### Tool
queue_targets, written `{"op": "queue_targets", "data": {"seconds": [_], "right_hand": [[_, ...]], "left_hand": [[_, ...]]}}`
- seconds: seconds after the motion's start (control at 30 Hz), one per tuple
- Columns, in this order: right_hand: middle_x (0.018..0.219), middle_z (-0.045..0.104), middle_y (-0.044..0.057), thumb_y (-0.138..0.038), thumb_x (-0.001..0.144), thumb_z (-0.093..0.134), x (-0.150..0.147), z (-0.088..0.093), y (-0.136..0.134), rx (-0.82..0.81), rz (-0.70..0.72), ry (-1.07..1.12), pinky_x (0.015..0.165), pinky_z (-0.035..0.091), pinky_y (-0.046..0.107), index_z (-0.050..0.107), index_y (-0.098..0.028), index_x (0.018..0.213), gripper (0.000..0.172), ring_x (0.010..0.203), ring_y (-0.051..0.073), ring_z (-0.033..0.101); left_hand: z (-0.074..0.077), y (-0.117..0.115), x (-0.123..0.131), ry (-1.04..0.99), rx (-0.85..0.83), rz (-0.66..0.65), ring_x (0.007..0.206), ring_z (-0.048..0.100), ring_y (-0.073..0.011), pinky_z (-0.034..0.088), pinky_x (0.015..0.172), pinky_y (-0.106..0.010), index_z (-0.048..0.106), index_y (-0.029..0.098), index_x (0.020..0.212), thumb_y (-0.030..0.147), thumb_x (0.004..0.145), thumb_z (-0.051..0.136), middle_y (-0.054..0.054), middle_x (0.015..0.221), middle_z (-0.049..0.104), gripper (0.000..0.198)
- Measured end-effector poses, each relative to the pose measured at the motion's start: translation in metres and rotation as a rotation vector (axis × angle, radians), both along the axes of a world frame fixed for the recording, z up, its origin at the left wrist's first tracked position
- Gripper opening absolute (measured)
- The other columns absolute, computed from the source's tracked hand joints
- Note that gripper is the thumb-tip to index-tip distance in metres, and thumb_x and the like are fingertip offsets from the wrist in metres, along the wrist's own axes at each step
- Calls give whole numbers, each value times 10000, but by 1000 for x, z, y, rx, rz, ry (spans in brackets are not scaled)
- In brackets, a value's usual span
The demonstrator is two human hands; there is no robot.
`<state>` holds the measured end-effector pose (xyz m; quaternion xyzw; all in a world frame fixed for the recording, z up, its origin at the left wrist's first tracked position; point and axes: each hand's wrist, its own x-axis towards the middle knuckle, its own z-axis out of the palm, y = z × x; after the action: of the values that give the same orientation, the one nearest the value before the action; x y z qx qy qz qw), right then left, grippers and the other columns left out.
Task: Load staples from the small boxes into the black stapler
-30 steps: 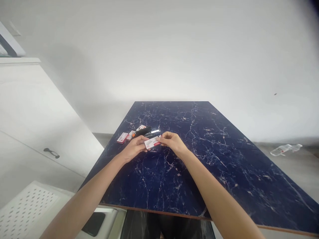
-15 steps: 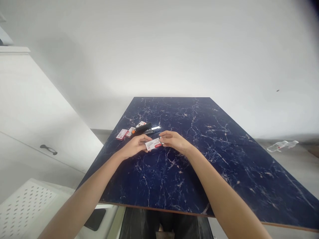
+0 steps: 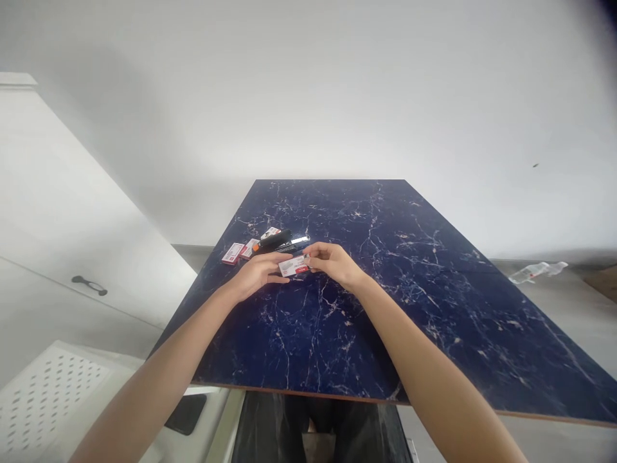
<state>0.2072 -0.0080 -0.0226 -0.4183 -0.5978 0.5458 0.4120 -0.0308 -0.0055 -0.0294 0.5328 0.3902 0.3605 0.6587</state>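
A small white and red box is held over the dark blue table between both hands. My left hand grips its left end, thumb and fingers on its edges. The fingers of my right hand pinch its right end, where a small dark and pale part shows, too small to name. Just behind the hands lie a black stapler-like tool with an orange tip and a silver and black stapler. More red and white boxes lie to their left.
The blue marbled table reaches back to a white wall. At left are a white cabinet with a dark handle and a dark phone-like object. Clear plastic lies beyond the right edge.
The box has turned slightly in my hands, and my left hand's fingers have shifted along its edges. The whole view has moved a little.
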Motion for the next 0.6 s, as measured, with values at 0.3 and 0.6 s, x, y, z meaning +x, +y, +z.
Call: {"op": "queue_targets", "data": {"seconds": [0.3, 0.6], "right_hand": [[931, 735, 47, -339, 737, 840, 2, 3, -1, -39, 23, 104, 822, 612, 341, 716, -192, 1006, 330, 859, 176, 700], [998, 745, 51, -279, 827, 735, 5, -2, 2, 67, -53, 7, 823, 629, 369, 728, -227, 1002, 183, 894, 199, 710]], "left_hand": [[5, -3, 2, 104, 49, 105, 1022, 686, -239, 639, 724, -308, 738, 180, 1160, 276, 805, 799, -126, 1191, 710, 373], [4, -3, 4, 63, 50, 95, 1068, 669, -228, 637, 810, -327, 729, 182, 1150, 260, 838, 765, -118, 1241, 687, 324]]}}
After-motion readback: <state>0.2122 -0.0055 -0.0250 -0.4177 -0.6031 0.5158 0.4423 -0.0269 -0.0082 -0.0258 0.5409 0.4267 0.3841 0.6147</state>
